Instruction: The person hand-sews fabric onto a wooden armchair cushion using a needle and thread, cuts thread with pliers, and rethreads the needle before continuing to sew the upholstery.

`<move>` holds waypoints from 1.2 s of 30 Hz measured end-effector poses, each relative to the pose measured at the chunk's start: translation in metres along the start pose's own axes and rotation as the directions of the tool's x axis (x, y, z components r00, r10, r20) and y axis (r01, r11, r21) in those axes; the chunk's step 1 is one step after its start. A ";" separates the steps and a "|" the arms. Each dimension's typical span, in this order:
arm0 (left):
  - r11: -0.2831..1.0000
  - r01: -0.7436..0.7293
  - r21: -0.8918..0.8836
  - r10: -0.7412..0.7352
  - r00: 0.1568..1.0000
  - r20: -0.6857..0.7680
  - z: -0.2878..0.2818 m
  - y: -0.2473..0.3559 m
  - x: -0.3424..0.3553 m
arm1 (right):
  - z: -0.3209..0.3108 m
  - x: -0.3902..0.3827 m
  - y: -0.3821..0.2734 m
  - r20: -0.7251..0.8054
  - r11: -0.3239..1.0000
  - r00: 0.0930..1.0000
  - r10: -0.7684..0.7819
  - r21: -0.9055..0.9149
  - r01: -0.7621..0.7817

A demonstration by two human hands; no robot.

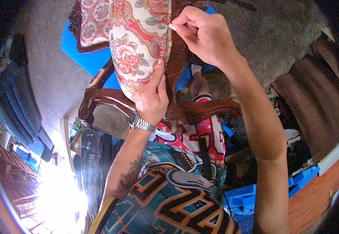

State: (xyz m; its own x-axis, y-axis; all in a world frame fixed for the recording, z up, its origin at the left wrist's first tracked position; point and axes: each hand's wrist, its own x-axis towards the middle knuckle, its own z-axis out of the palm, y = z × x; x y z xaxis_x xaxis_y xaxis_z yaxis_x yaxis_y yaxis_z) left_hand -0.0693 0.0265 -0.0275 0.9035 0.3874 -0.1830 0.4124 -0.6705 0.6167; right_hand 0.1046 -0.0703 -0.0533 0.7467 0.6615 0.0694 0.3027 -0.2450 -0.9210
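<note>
A carved dark-brown wooden chair [117, 95] lies before me with a cream, red and green floral upholstered panel [127, 58]. My left hand [152, 95], wearing a metal-band watch [141, 123], rests on the panel's lower right part. Its index finger stretches up along the fabric edge, thumb apart beside it; the other fingers are mostly hidden. At the panel's right edge, higher up, my right hand [206, 35] is closed in a pinch. What lies between its fingertips is too small to make out. A thin thread-like line [177, 72] crosses the wood between the hands.
Another floral upholstered part [94, 23] is at the upper left, over a blue sheet [76, 45]. Brown material [311, 101] hangs at the right, above blue trays [241, 199]. Dark folded material [13, 101] stands at the far left. Bright light washes out the lower left.
</note>
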 end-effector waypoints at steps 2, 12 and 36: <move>1.000 0.025 0.001 -0.025 0.999 0.020 -0.002 0.003 0.001 | 0.000 0.000 0.000 -0.020 1.000 1.000 -0.014 -0.003 0.014; 0.996 0.088 0.011 -0.089 0.994 0.061 -0.003 0.006 0.001 | -0.001 0.000 -0.001 0.029 0.999 0.999 0.035 -0.030 -0.034; 0.995 0.094 -0.016 -0.093 0.992 0.090 0.003 0.008 -0.001 | -0.026 0.043 -0.008 0.583 0.949 0.762 0.283 -0.054 -0.311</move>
State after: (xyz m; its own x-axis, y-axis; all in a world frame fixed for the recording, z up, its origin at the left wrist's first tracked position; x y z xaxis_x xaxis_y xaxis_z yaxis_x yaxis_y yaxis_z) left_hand -0.0666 0.0189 -0.0251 0.8683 0.3890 -0.3079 0.4940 -0.6209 0.6087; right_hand 0.1495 -0.0579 -0.0330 0.3090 0.8477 -0.4311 0.0874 -0.4767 -0.8747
